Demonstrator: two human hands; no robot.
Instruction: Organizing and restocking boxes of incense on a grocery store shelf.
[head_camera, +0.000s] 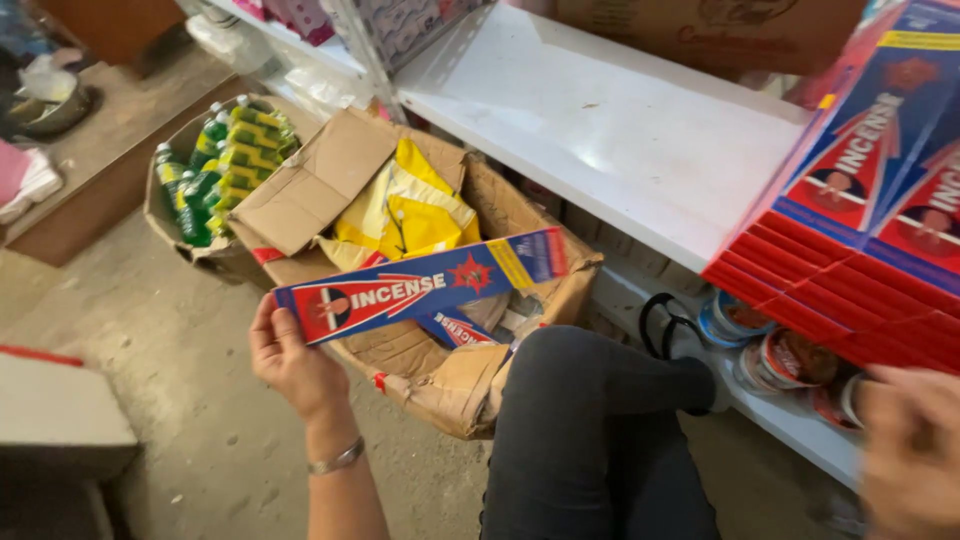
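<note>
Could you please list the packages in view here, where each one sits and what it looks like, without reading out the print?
Long flat carton: held by the left hand above the open cardboard box; blue and red with a yellow patch.
Stack of similar cartons: on the white shelf, right; red edges, blue tops.
Yellow bags: inside the box.
Green bottles: in a second box, left.
Round tins: lower shelf.
</note>
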